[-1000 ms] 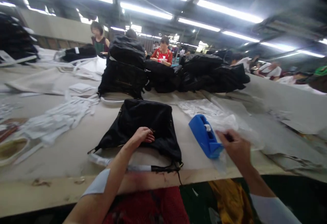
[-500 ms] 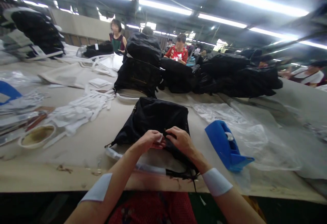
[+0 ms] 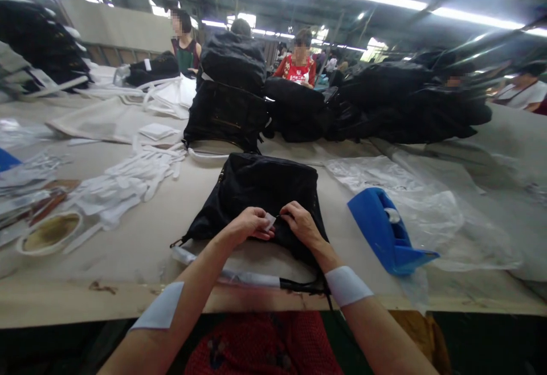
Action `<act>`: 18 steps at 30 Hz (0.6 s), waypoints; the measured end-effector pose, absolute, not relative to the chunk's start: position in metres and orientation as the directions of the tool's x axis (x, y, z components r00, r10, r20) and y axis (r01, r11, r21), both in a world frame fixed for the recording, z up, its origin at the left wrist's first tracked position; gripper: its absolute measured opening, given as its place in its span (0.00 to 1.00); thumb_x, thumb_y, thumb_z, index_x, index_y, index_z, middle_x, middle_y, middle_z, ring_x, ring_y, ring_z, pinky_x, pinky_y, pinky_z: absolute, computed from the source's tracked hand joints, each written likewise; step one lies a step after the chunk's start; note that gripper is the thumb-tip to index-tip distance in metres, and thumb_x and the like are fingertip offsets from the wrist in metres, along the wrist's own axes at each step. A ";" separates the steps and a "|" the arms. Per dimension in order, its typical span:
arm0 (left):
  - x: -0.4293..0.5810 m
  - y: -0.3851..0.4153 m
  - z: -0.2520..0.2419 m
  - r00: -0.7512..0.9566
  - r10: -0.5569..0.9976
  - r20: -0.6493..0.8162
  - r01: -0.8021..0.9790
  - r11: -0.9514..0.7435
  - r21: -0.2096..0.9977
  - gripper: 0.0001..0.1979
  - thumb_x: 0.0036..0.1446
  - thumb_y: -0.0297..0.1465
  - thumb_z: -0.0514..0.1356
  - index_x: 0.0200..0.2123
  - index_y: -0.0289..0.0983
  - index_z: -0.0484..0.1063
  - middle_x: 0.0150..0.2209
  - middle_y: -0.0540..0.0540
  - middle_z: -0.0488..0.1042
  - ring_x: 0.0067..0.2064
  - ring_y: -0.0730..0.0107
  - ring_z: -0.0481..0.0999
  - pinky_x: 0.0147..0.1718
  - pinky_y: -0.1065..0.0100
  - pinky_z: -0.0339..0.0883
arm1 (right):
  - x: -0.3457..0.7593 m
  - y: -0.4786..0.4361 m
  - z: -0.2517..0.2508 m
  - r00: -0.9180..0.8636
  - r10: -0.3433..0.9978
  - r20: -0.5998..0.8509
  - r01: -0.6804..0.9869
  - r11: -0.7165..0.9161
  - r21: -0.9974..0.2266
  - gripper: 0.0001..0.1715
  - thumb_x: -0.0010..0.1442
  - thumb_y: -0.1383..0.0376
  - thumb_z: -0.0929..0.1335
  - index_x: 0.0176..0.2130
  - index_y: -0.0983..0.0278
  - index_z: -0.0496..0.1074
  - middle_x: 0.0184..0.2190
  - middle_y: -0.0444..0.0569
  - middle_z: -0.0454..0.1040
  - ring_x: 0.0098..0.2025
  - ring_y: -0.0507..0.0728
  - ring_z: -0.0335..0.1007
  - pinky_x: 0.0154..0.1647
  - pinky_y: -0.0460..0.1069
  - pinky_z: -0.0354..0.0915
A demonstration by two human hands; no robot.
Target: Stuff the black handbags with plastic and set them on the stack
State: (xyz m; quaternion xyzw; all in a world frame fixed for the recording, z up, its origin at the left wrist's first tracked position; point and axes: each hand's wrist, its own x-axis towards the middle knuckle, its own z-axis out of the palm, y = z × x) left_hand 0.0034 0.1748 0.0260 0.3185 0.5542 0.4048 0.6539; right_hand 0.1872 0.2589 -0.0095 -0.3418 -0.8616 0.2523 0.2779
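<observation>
A black bag (image 3: pixel 265 187) lies on the table in front of me, its handle (image 3: pixel 252 278) curving toward me, partly wrapped in white. My left hand (image 3: pixel 252 224) is closed on a small piece of white paper (image 3: pixel 269 222), held just above the bag. Beside it, my right hand (image 3: pixel 301 222) pinches a thin dark piece at the bag's near side. It is too small to tell what that piece is. A white patch sits on each of my forearms.
A blue tape dispenser (image 3: pixel 384 232) stands at right beside clear plastic sheeting (image 3: pixel 453 221). White strips (image 3: pixel 123 184) and a round tub (image 3: pixel 51 233) lie at left. Stacked black bags (image 3: pixel 231 101) stand at the back, with people (image 3: pixel 299 67) beyond them.
The camera view has shifted slightly. The white paper shows more openly in my left hand, and a small gap now shows between my two hands' fingertips.
</observation>
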 end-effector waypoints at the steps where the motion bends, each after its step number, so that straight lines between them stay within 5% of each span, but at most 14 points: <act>1: 0.003 0.179 0.029 0.026 0.888 -0.458 -0.089 0.459 0.884 0.03 0.54 0.20 0.58 0.32 0.30 0.71 0.26 0.44 0.76 0.26 0.70 0.78 0.25 0.74 0.73 | 0.189 0.261 -0.010 -0.607 0.732 0.308 0.421 0.626 -0.657 0.04 0.60 0.69 0.65 0.35 0.64 0.71 0.36 0.47 0.69 0.40 0.54 0.68 0.45 0.49 0.64; 7: 0.006 0.199 0.031 -0.131 0.958 -0.254 0.426 0.286 0.858 0.06 0.54 0.24 0.60 0.33 0.32 0.78 0.20 0.50 0.72 0.22 0.75 0.72 0.19 0.78 0.64 | 0.194 0.268 -0.011 -0.584 0.765 0.271 0.319 0.523 -0.790 0.03 0.60 0.67 0.66 0.34 0.64 0.71 0.35 0.45 0.70 0.39 0.54 0.67 0.45 0.48 0.63; 18: 0.023 0.214 0.040 -0.064 0.970 -0.235 0.577 0.228 0.784 0.10 0.54 0.35 0.64 0.27 0.34 0.78 0.20 0.49 0.73 0.22 0.74 0.71 0.20 0.75 0.65 | 0.194 0.271 -0.012 -0.596 0.750 0.287 0.325 0.552 -0.768 0.06 0.60 0.74 0.67 0.35 0.65 0.72 0.35 0.45 0.69 0.39 0.52 0.66 0.43 0.47 0.61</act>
